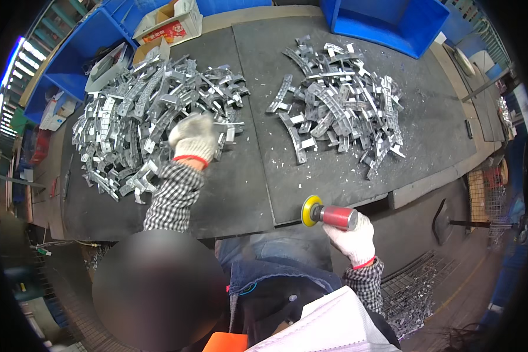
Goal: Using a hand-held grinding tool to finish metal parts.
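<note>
My left hand [192, 139], in a white knit glove with a red cuff, is over the right side of a large heap of silvery metal castings [129, 111]. Its fingers are blurred and point away from me, so their grip does not show. One casting [220, 146] lies right beside that hand. My right hand [355, 239], gloved the same way, is closed around a small red disc sander [338, 217] off the table's front edge. The sander's yellow round pad [309, 211] faces left. A second, smaller heap of castings [340, 100] lies on the table's right half.
The dark-topped table [234, 199] has a seam down its middle. Blue bins [387, 26] and a white box [173, 26] stand along its far side. Metal scraps litter the tabletop near the right heap. A wire-mesh basket [419, 287] sits low at right.
</note>
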A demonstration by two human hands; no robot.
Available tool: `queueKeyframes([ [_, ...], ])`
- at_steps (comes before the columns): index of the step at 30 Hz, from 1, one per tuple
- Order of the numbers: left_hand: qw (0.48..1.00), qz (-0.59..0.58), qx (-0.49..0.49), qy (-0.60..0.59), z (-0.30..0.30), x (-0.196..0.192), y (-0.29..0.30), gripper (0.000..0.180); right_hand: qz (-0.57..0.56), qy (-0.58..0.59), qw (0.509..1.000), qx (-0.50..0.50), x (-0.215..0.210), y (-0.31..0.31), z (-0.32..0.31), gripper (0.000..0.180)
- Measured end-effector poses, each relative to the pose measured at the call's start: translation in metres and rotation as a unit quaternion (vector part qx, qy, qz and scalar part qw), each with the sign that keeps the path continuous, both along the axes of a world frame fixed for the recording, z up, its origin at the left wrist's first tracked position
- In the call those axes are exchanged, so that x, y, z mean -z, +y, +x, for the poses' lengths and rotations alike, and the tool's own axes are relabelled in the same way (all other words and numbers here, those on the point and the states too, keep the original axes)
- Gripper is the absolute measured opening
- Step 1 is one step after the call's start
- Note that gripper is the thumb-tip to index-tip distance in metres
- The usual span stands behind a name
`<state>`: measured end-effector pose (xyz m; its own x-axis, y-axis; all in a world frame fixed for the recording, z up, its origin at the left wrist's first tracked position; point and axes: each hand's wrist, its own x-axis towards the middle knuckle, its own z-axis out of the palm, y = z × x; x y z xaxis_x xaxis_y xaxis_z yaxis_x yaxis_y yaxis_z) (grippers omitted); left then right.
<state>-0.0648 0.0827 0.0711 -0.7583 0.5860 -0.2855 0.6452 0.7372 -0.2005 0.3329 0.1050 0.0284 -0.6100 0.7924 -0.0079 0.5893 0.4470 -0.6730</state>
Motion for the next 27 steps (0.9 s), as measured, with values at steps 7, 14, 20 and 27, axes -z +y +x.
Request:
queueKeyframes([
  [7, 0.955, 0.186, 0.146, -0.178, 0.083, 0.019, 0.029, 0.056, 0.071, 0.056, 0.995, -0.05, -0.001, -0.004, -0.025, 0.032],
  [14, 0.95, 0.204, 0.137, -0.196, 0.051, 0.176, 0.1, 0.044, 0.06, 0.11, 0.989, -0.082, -0.01, -0.022, -0.037, 0.036],
  [20, 0.945, 0.243, 0.059, -0.209, 0.105, 0.064, 0.072, 0.058, -0.078, 0.013, 0.996, 0.049, -0.01, -0.019, -0.021, 0.035],
  [27, 0.901, 0.326, 0.054, -0.282, 0.11, 0.15, 0.096, 0.05, -0.088, -0.004, 0.991, 0.098, -0.006, -0.032, -0.027, 0.038],
])
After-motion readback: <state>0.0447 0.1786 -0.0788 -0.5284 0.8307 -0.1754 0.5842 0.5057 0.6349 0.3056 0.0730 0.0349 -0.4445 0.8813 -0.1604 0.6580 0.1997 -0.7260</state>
